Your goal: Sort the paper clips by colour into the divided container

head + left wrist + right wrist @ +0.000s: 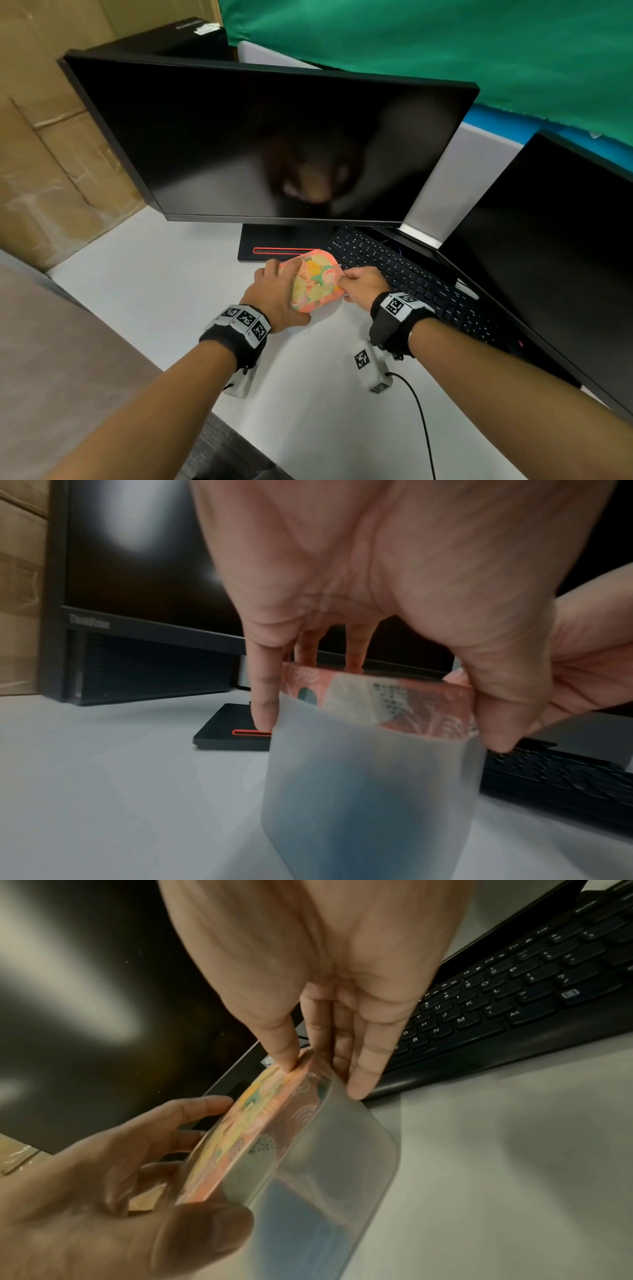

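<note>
Our left hand (274, 294) grips the container (315, 281), centre frame above the worktop (154, 274), tilted; our right hand (363, 282) pinches its patterned lid (240, 1123) at one corner. If the lid pops suddenly, we judge the contents could scatter toward the keyboard (411, 274).

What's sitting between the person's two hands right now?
A box with a patterned pink lid and frosted body, gripped by the left hand and right hand on opposite sides. The head view shows it best.
</note>
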`<action>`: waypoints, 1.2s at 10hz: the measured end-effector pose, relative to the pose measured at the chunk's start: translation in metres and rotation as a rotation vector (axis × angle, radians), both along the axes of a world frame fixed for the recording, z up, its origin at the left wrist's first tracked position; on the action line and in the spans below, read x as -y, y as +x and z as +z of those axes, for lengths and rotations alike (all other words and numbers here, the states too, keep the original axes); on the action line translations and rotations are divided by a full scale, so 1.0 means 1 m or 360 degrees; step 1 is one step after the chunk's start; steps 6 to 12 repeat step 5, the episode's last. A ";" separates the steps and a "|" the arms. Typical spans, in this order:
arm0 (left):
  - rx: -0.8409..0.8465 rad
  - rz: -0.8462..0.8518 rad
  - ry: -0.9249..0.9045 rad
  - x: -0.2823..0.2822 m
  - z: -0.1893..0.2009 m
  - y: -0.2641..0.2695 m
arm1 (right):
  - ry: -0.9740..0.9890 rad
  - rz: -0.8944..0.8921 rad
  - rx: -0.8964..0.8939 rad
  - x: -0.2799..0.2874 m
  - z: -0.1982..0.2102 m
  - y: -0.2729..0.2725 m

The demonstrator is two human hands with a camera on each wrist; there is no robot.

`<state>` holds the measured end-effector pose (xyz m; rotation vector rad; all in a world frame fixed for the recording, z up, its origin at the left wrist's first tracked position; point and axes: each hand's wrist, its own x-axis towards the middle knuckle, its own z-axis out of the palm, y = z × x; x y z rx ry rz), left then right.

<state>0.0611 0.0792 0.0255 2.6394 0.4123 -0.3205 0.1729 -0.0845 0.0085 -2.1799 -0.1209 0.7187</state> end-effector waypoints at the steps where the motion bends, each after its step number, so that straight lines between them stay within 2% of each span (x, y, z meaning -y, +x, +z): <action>1: -0.0016 0.0000 0.0000 -0.002 -0.001 0.001 | -0.0024 0.0021 0.0021 -0.001 0.002 0.000; 4: -0.0063 0.0006 -0.0014 -0.002 0.003 0.002 | -0.0019 0.0072 0.0070 0.000 0.007 -0.003; 5: 0.0125 -0.0011 0.0151 0.004 -0.002 -0.006 | -0.0112 0.0107 0.0177 0.010 0.012 -0.016; 12: 0.0125 -0.0011 0.0151 0.004 -0.002 -0.006 | -0.0112 0.0107 0.0177 0.010 0.012 -0.016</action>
